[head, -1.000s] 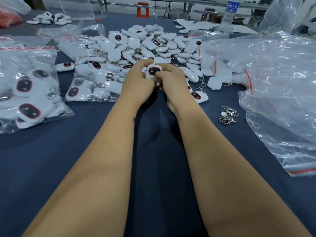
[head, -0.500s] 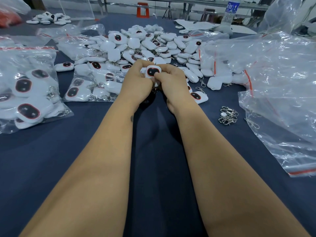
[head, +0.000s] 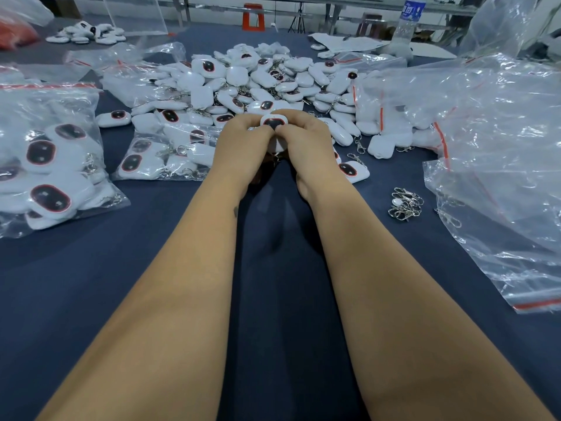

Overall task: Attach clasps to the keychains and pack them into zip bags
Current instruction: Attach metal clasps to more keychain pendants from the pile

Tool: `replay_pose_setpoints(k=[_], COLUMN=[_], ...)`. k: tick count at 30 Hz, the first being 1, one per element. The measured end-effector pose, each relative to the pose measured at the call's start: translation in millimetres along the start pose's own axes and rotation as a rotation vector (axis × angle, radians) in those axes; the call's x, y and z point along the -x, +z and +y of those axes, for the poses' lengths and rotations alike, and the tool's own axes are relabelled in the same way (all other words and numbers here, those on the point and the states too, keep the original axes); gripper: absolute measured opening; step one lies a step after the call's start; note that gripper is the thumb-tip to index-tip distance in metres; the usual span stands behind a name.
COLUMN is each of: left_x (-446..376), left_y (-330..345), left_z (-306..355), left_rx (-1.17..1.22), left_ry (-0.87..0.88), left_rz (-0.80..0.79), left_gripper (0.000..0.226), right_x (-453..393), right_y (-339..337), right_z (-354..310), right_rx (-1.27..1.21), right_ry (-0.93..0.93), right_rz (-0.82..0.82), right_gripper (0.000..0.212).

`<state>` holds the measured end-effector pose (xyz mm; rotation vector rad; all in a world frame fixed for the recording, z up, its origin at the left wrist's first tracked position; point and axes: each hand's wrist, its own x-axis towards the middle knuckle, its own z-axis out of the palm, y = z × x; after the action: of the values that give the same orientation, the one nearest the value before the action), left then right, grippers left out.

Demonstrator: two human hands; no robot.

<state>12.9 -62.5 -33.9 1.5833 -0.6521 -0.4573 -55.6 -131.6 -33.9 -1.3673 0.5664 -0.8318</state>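
Left hand (head: pixel 243 144) and right hand (head: pixel 306 141) both curled and pinched on one white keychain (head: pixel 274 124), dark face up, raised just clear of the blue table (head: pixel 273 268); held so probably to work a clasp on at the lower end, hidden behind the fingers. Just beyond the keychain: heap of loose keychains (head: pixel 252 77). Right of the keychain, nearer: small cluster of spare clasps (head: pixel 405 205), then empty zip bags (head: pixel 501 147) crowding the table edge. Left of the keychain: filled bags (head: pixel 45 159), (head: pixel 164 156). Far right beyond the heap: water bottle (head: pixel 408 16)
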Motion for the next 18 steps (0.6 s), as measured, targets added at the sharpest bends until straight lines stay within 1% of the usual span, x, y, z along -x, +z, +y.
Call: replay_pose_setpoints(k=[5,11,18], left_x=[3.6,5.3,3.9], left_y=[1.7,2.8,2.8], left_z=[3.8,4.8,3.1], left_rx=[0.053,0.064,0.049], left_ry=[-0.027,-0.024,-0.001], left_rz=[0.014,0.005,-0.006], left_gripper=[0.021,0.027,0.018], right_x=[1.2,0.1,-1.8], right_y=[1.6,1.1,0.0], right_z=[-1.3,-1.2,-0.2], right_rx=[0.02,0.0,-0.046], right_ry=[0.0,-0.001,0.033], right_rz=[0.042,0.074,0.039], right_gripper=[0.028,0.029,0.028])
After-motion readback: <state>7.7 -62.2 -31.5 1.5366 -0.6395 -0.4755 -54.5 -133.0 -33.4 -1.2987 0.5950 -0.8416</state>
